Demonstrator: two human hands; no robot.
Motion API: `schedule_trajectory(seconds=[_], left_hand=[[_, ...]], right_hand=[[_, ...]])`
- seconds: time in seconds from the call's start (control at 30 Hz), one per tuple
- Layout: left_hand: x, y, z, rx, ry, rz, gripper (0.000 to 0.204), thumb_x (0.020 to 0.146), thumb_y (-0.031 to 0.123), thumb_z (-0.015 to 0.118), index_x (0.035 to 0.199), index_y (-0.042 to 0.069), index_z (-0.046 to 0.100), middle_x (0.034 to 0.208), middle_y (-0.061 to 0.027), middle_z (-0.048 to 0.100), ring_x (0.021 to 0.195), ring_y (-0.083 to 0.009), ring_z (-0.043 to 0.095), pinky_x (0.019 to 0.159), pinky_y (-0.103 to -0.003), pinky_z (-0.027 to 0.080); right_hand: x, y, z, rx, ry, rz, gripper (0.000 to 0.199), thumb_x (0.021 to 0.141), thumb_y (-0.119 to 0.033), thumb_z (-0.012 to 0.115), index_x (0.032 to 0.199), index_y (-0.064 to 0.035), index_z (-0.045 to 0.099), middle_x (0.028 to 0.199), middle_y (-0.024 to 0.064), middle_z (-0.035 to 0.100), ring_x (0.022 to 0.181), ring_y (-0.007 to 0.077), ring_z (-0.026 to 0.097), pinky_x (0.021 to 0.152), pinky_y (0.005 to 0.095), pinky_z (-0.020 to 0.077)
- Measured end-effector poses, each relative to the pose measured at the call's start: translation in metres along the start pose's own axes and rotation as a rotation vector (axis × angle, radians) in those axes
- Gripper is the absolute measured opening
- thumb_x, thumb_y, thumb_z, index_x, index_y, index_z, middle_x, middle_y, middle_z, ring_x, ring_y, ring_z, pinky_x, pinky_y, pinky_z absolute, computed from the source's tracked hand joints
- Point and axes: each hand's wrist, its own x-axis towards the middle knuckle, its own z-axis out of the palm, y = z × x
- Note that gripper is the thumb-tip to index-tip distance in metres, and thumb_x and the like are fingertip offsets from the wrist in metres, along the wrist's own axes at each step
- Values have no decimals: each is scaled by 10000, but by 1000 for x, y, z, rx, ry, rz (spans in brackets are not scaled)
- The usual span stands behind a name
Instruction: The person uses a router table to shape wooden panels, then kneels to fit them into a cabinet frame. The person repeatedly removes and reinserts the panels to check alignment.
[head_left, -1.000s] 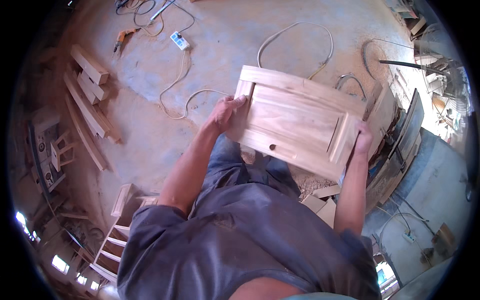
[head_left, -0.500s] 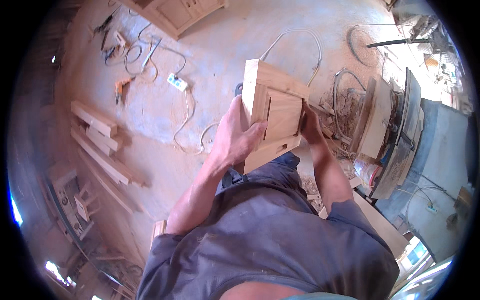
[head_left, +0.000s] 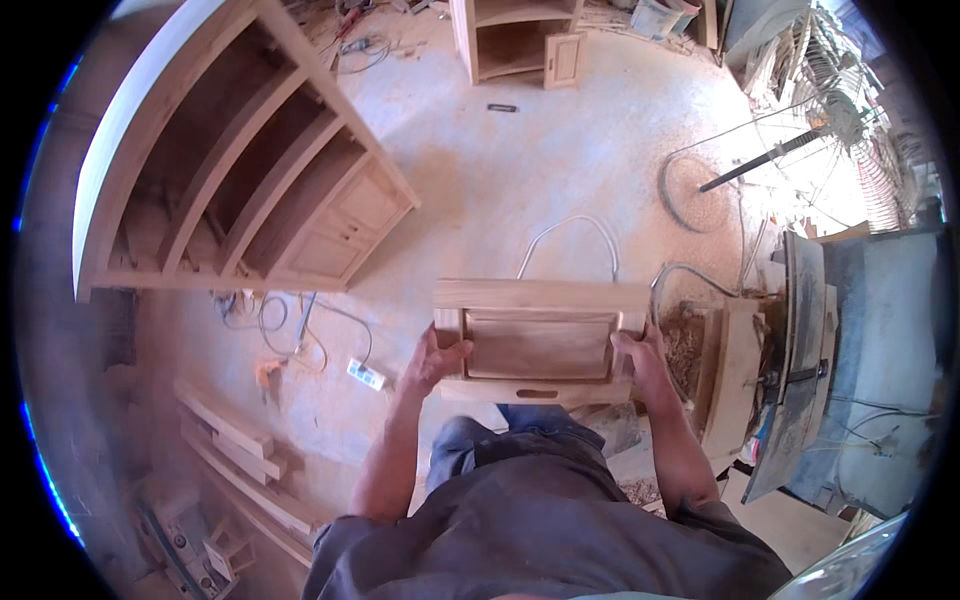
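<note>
A light wooden cabinet door panel [head_left: 540, 340] with a raised frame and a recessed centre is held level in front of me, above the dusty floor. My left hand [head_left: 440, 360] grips its left edge. My right hand [head_left: 640, 355] grips its right edge. Both forearms reach up from my grey shirt at the bottom of the view.
A large wooden shelf unit [head_left: 240, 170] lies on the floor at upper left. A small cabinet [head_left: 515, 40] stands at the top. Cables and a white power strip [head_left: 365, 374] trail at left beside stacked planks [head_left: 235, 445]. A saw table [head_left: 830, 370] and wood pieces stand at right.
The view has swung round from planks and cables to the shelf unit. The panel turned from tilted and on edge to level and square before me, still in both hands.
</note>
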Motion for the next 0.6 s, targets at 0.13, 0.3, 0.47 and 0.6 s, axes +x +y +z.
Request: schedule_trajectory(seconds=[0.13,0.3,0.47,0.6], left_hand=[[104,8,-3,25,65,13,436,876,261,699,1195,-13,584,1032,-66,661,929,-168,605,863,-327,476],[228,88,23,-441,252,40,588,854,246,698,1385,88,502,1262,-75,622,1206,-236,557,1084,-474,362],[350,132,21,-172,260,212,952,894,346,686,1578,-85,183,1475,-246,509,1252,-278,575,1056,-493,443],[456,145,43,125,393,118,602,838,148,688,1381,-75,555,1264,-160,693,1116,-232,649,962,-353,520]], right_hand=[[47,-114,22,-156,-5,-353,439,774,-162,845,1119,6,632,1002,109,729,901,186,697,783,353,566],[96,-230,64,-603,120,-710,396,709,-190,857,963,-16,609,863,66,668,850,140,648,729,361,518],[222,-296,96,-755,127,-933,387,711,-178,851,962,-21,601,865,179,651,793,390,640,716,437,513],[352,-336,117,-947,49,-983,334,729,-148,821,952,-36,599,924,152,658,908,374,644,789,473,501]])
